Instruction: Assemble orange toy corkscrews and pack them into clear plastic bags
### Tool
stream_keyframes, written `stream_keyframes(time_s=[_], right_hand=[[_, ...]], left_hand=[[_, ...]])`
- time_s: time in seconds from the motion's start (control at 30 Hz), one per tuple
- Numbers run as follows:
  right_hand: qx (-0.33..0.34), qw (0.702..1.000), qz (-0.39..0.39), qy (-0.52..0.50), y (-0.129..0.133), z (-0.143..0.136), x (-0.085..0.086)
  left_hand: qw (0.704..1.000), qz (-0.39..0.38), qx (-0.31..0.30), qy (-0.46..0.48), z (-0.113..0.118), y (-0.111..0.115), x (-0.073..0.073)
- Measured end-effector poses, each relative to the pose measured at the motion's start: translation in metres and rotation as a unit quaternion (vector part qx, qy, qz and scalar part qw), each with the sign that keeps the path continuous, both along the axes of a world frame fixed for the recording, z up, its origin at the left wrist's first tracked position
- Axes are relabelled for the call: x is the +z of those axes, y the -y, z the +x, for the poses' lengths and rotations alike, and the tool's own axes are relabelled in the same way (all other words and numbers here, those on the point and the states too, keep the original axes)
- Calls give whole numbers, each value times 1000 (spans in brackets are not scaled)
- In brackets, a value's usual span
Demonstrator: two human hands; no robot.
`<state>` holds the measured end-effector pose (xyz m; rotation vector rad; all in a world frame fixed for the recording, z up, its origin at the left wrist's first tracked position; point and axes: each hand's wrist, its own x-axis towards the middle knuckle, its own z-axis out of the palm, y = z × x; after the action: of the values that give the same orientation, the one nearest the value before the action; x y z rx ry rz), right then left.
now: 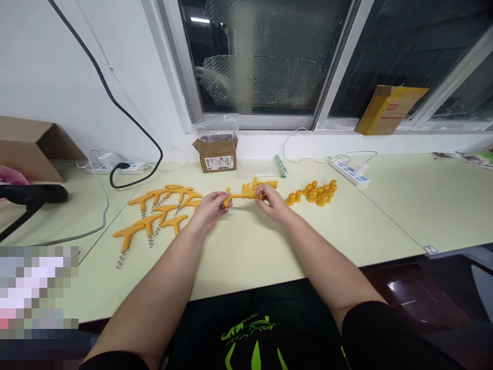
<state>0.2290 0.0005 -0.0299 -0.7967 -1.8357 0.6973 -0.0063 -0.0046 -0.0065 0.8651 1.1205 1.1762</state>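
Observation:
Both of my hands hold a yellow corkscrew (238, 196) level above the table, its shaft running from left to right. My left hand (211, 208) pinches the T-shaped handle end. Fingers of my right hand (272, 203) close round the far end, where a yellow sleeve (250, 193) sits in line with the shaft. Just behind lies another yellow piece (267, 183), partly hidden. To the left, several yellow T-handled corkscrews (127, 232) lie with their metal spirals showing. Several small yellow sleeves (313, 195) stand grouped beyond my right hand.
A small open carton (217, 154) and a clear plastic bag (258, 168) are at the wall. Power strips (348, 172) and cables lie at both sides. A black cable (103, 77) hangs at left. A yellow box (391, 110) leans on the window sill.

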Motion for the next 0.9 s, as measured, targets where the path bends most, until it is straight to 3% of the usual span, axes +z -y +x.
stream_keyframes(time_s=[0.07, 0.13, 0.23, 0.33, 0.47, 0.6, 0.7, 0.8, 0.9], right_hand=[[-20, 995, 88, 35, 0, 2, 2], [-68, 990, 117, 38, -1, 6, 5], [-170, 978, 101, 59, -2, 16, 11], [-252, 961, 49, 105, -2, 30, 14], [-311, 931, -42, 186, -5, 48, 14], [-355, 896, -84, 251, -10, 60, 11], [-372, 877, -126, 276, -12, 63, 11], [-372, 862, -167, 300, -12, 63, 12], [-381, 850, -182, 315, -11, 63, 12]], left_hand=[[998, -41, 35, 34, -3, -3, 3], [993, -45, 80, 68, -7, -7, 6], [989, -13, 123, 80, -16, -12, 8], [994, 23, 99, 50, -27, -13, 8], [992, 27, 35, -115, -32, -7, 9], [952, 40, -48, -300, -30, 4, 13], [927, 57, -66, -364, -30, 5, 10], [940, 78, -18, -331, -32, -3, 2], [973, 102, 77, -192, -37, -19, -9]])
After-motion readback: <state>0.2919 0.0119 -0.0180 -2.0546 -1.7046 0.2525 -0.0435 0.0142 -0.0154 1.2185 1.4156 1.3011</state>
